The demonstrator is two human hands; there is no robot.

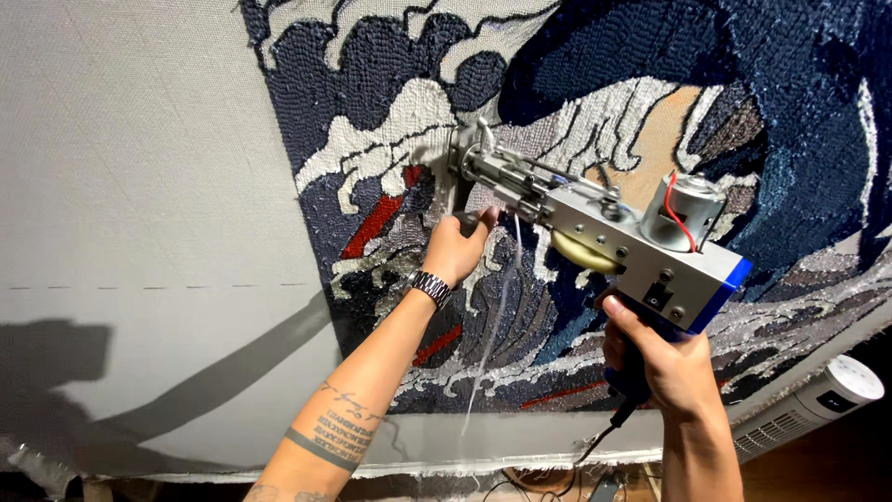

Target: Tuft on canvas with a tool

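A grey metal tufting gun (pixel 595 232) with a small motor on top presses its needle tip into a stretched backing cloth (pixel 139 167). My right hand (pixel 664 363) grips the gun's blue rear handle. My left hand (pixel 455 249), with a metal watch on the wrist, is closed on the gun's front handle close to the cloth. A thin strand of pale yarn (pixel 488 344) hangs down from the gun. The tufted picture (pixel 650 84) shows waves in dark blue, white, grey, tan and red.
The left part of the cloth is bare and pale, with shadows low down. A frayed cloth edge (pixel 446 465) runs along the bottom. A white tower fan (pixel 818 400) stands at the lower right. A black power cord (pixel 595 442) drops from the gun handle.
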